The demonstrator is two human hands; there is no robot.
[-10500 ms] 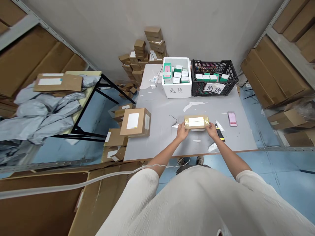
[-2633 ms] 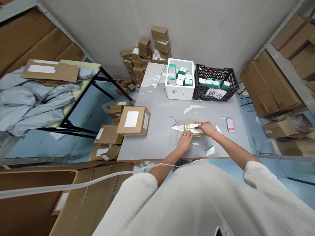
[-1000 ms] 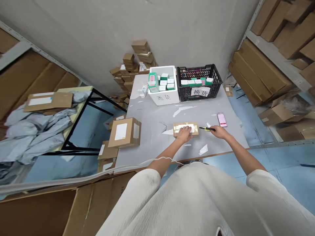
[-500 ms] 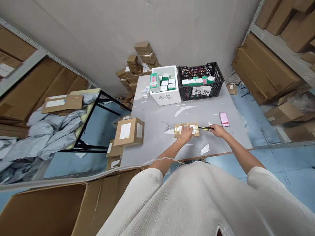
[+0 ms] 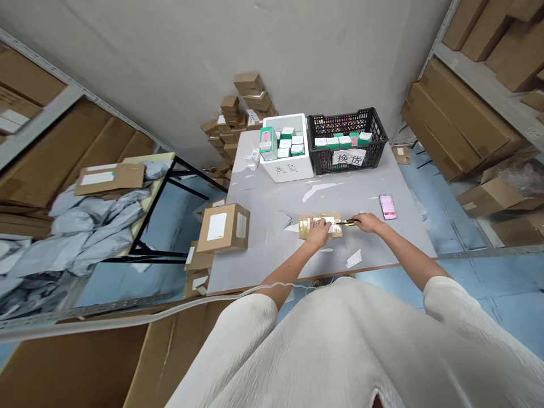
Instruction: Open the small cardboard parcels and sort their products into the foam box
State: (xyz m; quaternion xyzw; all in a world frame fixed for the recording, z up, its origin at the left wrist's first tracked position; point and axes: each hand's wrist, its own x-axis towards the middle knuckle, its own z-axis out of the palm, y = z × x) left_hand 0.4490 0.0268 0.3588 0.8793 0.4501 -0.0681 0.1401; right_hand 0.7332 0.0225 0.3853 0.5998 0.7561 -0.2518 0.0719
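Note:
A small taped cardboard box (image 5: 303, 226) with a white label lies flat on the grey table. On top of it rests my left hand (image 5: 318, 232), fingers spread and pressing on the box. My right hand (image 5: 366, 222) is closed round a black-and-yellow utility knife (image 5: 349, 222). The knife's front end reaches over the right end of the box; its blade is too small to make out. A pink patterned object (image 5: 387, 207) lies to the right, beyond my right hand.
A white foam bin (image 5: 287, 170) and a black crate (image 5: 378, 144), both with green-and-white boxes, stand at the table's back. A larger carton (image 5: 223, 228) sits at the left edge. Paper scraps (image 5: 354, 259) lie about. Grey parcels (image 5: 100, 232) fill a side table.
My right hand has moved left with the utility knife, bringing it further over the box's right end. My left hand and the box have shifted slightly left.

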